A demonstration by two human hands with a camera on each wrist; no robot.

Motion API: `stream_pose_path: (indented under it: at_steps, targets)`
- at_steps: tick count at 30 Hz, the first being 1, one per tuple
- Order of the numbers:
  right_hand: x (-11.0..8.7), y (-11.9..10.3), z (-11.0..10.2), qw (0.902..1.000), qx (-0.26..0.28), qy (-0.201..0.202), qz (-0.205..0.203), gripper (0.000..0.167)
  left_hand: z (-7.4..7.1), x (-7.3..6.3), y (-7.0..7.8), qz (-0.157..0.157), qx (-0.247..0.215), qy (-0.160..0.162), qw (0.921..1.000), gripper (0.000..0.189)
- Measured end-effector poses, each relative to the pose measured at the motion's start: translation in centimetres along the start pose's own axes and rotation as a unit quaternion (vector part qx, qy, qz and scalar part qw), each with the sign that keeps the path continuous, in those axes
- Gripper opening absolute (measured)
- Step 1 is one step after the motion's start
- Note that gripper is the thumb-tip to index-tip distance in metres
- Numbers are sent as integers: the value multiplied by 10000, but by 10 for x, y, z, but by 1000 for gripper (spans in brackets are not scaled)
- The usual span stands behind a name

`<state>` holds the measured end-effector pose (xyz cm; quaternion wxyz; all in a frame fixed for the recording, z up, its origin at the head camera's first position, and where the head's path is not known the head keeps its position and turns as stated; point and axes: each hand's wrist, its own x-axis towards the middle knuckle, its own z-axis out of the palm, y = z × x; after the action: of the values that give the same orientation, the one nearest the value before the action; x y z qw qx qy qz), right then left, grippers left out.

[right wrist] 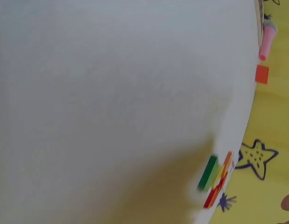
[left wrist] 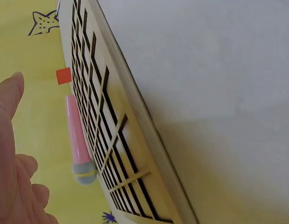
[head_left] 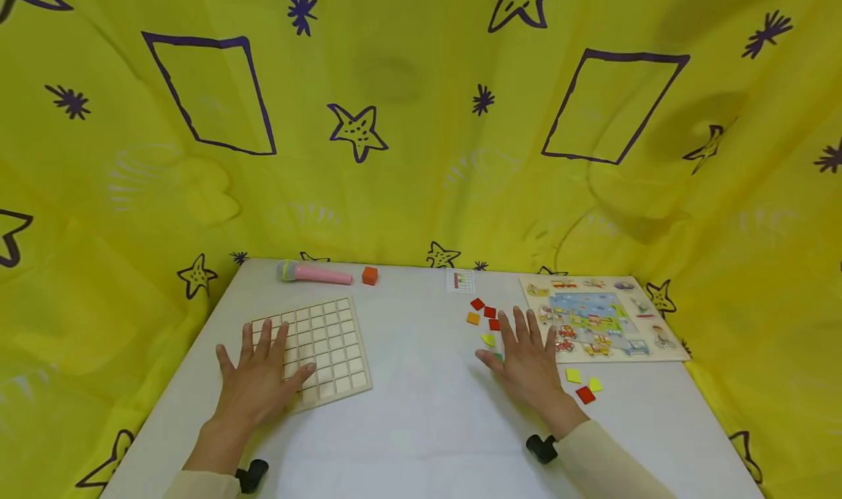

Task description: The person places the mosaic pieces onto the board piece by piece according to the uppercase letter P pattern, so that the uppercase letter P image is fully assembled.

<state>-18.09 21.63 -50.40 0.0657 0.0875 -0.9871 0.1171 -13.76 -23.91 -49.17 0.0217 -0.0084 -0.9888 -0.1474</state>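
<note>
Overhanging the gridded board (head_left: 337, 347) at frame lower left, the left hand (head_left: 258, 382) shows its grip apart, likewise the right hand (head_left: 528, 364) near coloured tiles (head_left: 490, 313), lower right.

The head view is bright and evenly lit, sharp on the yellow star-patterned curtain (head_left: 414, 199). Soft shadows fall beside the left hand (head_left: 258, 382) and right hand (head_left: 529, 364). The 2 wrist views are dimmer, with brownish shadow on the white tabletop (right wrist: 111, 93); the green tile (right wrist: 208, 173) seems slightly blurred.
</note>
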Motion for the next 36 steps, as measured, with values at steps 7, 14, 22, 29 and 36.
stream_pose_path:
  at_steps: [7, 14, 22, 29, 36]
  targets:
    - [18, -38, 16, 9989, 208, -108, -417, 90, 4, -10, -15, -207, -180, 17, 9996, 105]
    - [37, -93, 35, 9932, 180, -797, -831, 89, 6, -23, -28, -384, -370, -180, 9984, 108]
    - [40, -148, 58, 9755, 136, -1379, -1709, 85, 16, -28, -38, -405, -479, -482, 9969, 119]
    - [32, -161, 61, 9532, -135, -2063, -2207, 77, 27, -19, -36, -155, -829, -992, 9915, 126]
    - [11, -132, 47, 9601, 48, -2186, -1743, 76, 35, -6, -5, 252, -714, -1034, 9918, 123]
